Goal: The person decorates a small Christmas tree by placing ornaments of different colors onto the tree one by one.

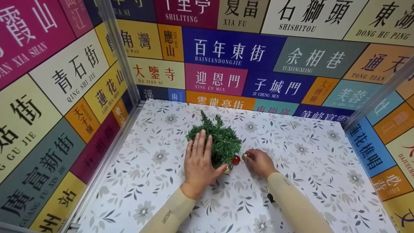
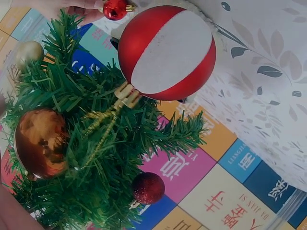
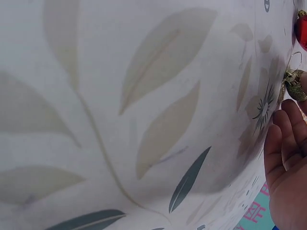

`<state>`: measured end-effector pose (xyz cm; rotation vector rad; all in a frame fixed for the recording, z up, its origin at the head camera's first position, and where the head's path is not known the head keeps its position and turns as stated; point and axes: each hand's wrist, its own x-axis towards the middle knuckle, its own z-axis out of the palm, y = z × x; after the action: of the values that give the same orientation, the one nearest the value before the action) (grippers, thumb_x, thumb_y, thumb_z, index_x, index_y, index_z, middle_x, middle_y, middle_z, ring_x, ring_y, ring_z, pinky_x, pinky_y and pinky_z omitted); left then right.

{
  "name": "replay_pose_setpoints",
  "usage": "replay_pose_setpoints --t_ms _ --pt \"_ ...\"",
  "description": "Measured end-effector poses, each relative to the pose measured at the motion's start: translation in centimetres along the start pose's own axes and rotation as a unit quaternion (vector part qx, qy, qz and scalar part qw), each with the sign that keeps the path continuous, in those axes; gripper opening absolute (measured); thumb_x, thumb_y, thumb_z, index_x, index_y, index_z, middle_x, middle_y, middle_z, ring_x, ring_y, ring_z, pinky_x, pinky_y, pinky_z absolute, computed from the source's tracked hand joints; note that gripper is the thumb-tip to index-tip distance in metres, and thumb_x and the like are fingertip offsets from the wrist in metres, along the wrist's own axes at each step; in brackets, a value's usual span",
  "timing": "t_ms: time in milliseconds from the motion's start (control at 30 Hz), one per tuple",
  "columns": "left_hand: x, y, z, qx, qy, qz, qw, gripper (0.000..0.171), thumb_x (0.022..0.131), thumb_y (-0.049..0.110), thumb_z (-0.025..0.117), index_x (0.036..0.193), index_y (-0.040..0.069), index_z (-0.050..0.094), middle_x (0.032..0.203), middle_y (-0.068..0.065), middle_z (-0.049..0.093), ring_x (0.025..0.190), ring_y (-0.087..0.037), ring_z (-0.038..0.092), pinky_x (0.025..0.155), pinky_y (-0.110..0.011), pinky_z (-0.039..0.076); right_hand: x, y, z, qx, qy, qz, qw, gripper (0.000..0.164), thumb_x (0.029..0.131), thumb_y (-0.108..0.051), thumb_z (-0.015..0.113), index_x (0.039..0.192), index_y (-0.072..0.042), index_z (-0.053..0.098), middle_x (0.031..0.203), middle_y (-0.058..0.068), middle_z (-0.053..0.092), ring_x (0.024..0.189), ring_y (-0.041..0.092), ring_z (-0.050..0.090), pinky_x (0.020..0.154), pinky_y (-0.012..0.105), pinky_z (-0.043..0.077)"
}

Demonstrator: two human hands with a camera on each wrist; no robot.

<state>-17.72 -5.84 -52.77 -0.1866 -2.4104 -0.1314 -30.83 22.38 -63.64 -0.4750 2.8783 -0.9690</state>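
Hand, left point(image 1: 198, 160): straight fingers over bushy green artificial fir point(image 1: 224, 140)
Hand, right point(image 1: 260, 163): pinching small round gold bauble point(image 1: 244, 156)

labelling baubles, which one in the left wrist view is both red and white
The large bauble at top centre: a broad white band crosses its red, which no other bauble shows.

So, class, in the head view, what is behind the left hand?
The tree, which shows above and to the right of the left hand, with the table around both. Whatever the hand covers cannot be seen there.
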Motion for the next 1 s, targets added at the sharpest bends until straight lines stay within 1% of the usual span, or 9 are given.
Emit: replay_pose_setpoints --t_ms 100,233,367,467,600,667,767,900,1000 --pt "0.0 -0.3 0.1 -0.006 0.005 0.007 0.9999 0.116 0.075 0.088 0.048 0.155 0.005 0.032 0.165 -0.016 0.012 0.149 -0.032 0.019 0.118 -0.049 0.017 0.0 0.0 -0.1 0.000 0.001 -0.001 1.000 0.025 0.095 -0.027 0.069 0.117 -0.015 0.071 0.108 0.003 0.067 0.101 0.023 0.063 0.093 0.045 0.049" --pt "-0.1 -0.6 0.2 -0.022 0.017 0.018 0.9995 0.114 0.076 0.085 0.051 0.155 0.004 0.033 0.164 -0.016 0.014 0.147 -0.033 0.023 0.116 -0.050 0.023 0.0 0.1 -0.1 0.006 -0.001 -0.003 1.000 0.024 0.095 -0.026 0.069 0.117 -0.014 0.071 0.109 0.003 0.068 0.101 0.023 0.064 0.094 0.047 0.048" --pt "-0.2 -0.8 0.3 -0.041 0.023 0.024 0.9986 0.112 0.077 0.083 0.054 0.154 0.003 0.034 0.164 -0.016 0.015 0.147 -0.034 0.023 0.114 -0.052 0.027 0.0 0.3 -0.2 0.016 -0.011 0.007 1.000 0.025 0.096 -0.025 0.068 0.119 -0.016 0.070 0.110 0.001 0.067 0.101 0.022 0.064 0.096 0.047 0.048" --pt "-0.2 -1.0 0.3 -0.055 0.025 0.026 0.9978 0.112 0.076 0.081 0.057 0.154 0.003 0.035 0.164 -0.016 0.016 0.147 -0.034 0.022 0.115 -0.052 0.025 0.0 0.4 -0.3 0.033 -0.020 0.022 0.999 0.025 0.096 -0.025 0.068 0.120 -0.019 0.069 0.106 -0.002 0.067 0.096 0.018 0.064 0.095 0.044 0.049" --pt "-0.2 -1.3 0.2 -0.067 0.027 0.029 0.9970 0.112 0.074 0.078 0.063 0.154 0.003 0.035 0.164 -0.016 0.017 0.147 -0.035 0.024 0.116 -0.051 0.021 0.0 0.4 -0.2 0.046 -0.024 0.023 0.998 0.024 0.096 -0.024 0.068 0.119 -0.018 0.069 0.101 -0.004 0.068 0.090 0.016 0.065 0.092 0.043 0.051" --pt "-0.2 -1.5 0.1 -0.075 0.026 0.029 0.9964 0.111 0.074 0.075 0.066 0.154 0.004 0.035 0.164 -0.016 0.017 0.147 -0.035 0.023 0.117 -0.050 0.018 0.1 0.4 -0.2 0.043 -0.021 0.018 0.999 0.023 0.096 -0.024 0.068 0.118 -0.017 0.069 0.101 -0.004 0.068 0.090 0.016 0.065 0.091 0.044 0.051" --pt "-0.3 -1.7 0.1 -0.078 0.025 0.030 0.9962 0.110 0.075 0.074 0.065 0.154 0.004 0.036 0.164 -0.016 0.017 0.147 -0.036 0.023 0.118 -0.049 0.016 0.1 0.5 -0.1 0.032 -0.014 0.016 0.999 0.022 0.096 -0.025 0.068 0.117 -0.017 0.070 0.101 -0.004 0.068 0.091 0.016 0.065 0.091 0.044 0.051" --pt "-0.5 -2.1 0.1 -0.081 0.022 0.036 0.9958 0.108 0.075 0.074 0.064 0.153 0.004 0.037 0.164 -0.016 0.017 0.148 -0.034 0.022 0.118 -0.049 0.016 0.1 0.6 0.0 0.004 -0.007 0.006 1.000 0.022 0.097 -0.026 0.067 0.116 -0.017 0.070 0.103 -0.001 0.067 0.095 0.019 0.064 0.089 0.045 0.050" --pt "-0.6 -2.3 -0.1 -0.085 0.015 0.038 0.9956 0.108 0.076 0.074 0.063 0.153 0.004 0.037 0.164 -0.016 0.017 0.149 -0.032 0.018 0.119 -0.048 0.015 0.1 0.5 0.0 -0.014 -0.001 -0.005 1.000 0.023 0.097 -0.027 0.066 0.116 -0.016 0.070 0.103 0.001 0.066 0.096 0.021 0.063 0.089 0.046 0.050"
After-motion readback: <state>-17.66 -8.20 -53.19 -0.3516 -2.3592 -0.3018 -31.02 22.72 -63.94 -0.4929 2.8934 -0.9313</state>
